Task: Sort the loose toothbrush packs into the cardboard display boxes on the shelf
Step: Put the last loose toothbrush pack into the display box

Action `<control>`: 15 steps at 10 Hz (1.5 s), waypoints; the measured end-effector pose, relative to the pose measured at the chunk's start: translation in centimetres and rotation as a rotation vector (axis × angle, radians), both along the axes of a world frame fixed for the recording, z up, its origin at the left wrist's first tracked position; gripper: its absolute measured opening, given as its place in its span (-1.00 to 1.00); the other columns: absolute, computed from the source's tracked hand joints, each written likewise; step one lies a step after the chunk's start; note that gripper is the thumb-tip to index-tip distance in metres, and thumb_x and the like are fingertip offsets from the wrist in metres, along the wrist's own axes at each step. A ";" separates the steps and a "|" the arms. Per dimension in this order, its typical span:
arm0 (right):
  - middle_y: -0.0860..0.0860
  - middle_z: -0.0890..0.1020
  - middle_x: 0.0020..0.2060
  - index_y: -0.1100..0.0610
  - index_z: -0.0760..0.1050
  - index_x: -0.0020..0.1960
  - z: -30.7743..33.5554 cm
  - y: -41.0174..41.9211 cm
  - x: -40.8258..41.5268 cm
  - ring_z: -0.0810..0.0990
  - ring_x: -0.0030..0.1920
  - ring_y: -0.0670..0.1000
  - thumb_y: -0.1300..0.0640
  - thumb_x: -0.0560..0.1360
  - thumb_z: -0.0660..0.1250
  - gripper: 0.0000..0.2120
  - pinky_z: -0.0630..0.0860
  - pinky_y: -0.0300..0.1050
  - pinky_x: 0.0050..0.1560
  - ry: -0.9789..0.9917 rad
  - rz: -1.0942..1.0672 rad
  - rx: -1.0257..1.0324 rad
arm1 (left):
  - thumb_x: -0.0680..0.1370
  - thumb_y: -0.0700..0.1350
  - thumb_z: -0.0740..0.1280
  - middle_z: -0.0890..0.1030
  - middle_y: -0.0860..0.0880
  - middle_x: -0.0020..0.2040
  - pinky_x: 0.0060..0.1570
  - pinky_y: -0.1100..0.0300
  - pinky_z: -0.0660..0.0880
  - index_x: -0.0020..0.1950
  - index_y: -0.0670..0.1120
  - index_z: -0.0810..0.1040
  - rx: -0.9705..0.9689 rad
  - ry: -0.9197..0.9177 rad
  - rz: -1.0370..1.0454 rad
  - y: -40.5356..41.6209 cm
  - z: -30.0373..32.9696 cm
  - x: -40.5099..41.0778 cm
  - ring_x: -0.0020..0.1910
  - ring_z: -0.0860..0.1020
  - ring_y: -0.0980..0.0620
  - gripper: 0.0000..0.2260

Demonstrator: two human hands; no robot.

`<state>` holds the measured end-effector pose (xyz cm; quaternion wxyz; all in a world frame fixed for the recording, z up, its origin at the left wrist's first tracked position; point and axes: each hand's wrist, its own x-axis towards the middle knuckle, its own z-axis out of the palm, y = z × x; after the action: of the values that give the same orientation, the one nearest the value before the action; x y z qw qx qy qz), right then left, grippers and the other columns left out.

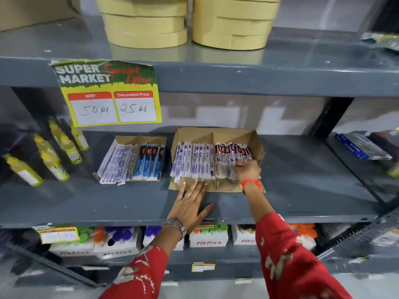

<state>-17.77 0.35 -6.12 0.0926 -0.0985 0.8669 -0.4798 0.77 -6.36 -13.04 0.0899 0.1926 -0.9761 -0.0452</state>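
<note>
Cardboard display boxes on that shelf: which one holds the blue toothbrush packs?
The smaller left box; its right compartment holds blue packs. The larger box holds white, purple and red ones.

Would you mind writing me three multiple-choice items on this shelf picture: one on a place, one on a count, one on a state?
1. Where are the yellow bottles?
A. left of both cardboard boxes
B. inside the larger box
C. on the top shelf

2. How many cardboard display boxes hold toothbrush packs?
A. one
B. two
C. four

3. What is the left hand doing?
A. gripping a bottle
B. lying flat, fingers spread, at the box's front flap
C. holding the price sign

Answers: 1 A, they lie at the shelf's left end. 2 B, the smaller box and larger box. 3 B, palm down while the right hand touches the packs.
</note>
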 end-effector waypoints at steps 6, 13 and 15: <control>0.21 0.69 -0.18 0.15 0.65 -0.13 -2.3 3.9 0.9 0.62 -0.14 0.22 0.26 0.39 0.26 -0.81 0.57 -0.05 -0.14 0.489 0.537 0.416 | 0.54 0.24 -0.12 0.00 -0.03 0.52 0.44 0.03 -0.23 0.48 -0.08 -0.08 0.024 -0.011 0.004 0.1 -0.2 0.1 0.48 -0.12 0.06 -0.39; 0.17 0.04 0.53 0.19 -0.04 0.51 -3.3 0.0 -2.4 -0.05 0.53 0.16 -0.17 0.59 -0.09 -0.37 -0.12 0.24 0.49 0.355 0.580 0.702 | 0.55 0.22 -0.06 0.09 -0.05 0.51 0.43 0.04 -0.19 0.47 -0.08 0.01 0.023 -0.014 0.006 0.1 0.1 0.0 0.48 -0.03 0.03 -0.42; 0.17 0.05 0.53 0.19 -0.03 0.51 -3.2 -0.3 -3.3 -0.04 0.53 0.16 -0.20 0.58 -0.07 -0.35 -0.09 0.22 0.51 0.360 0.591 0.693 | 0.54 0.23 -0.07 0.08 -0.04 0.51 0.44 0.01 -0.19 0.48 -0.07 -0.01 0.022 -0.031 0.010 0.1 0.1 -0.1 0.48 -0.03 0.02 -0.40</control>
<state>-21.07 0.04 -9.33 0.1009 -0.3852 0.9127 -0.0918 0.72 -6.31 -12.94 0.0727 0.1991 -0.9759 -0.0527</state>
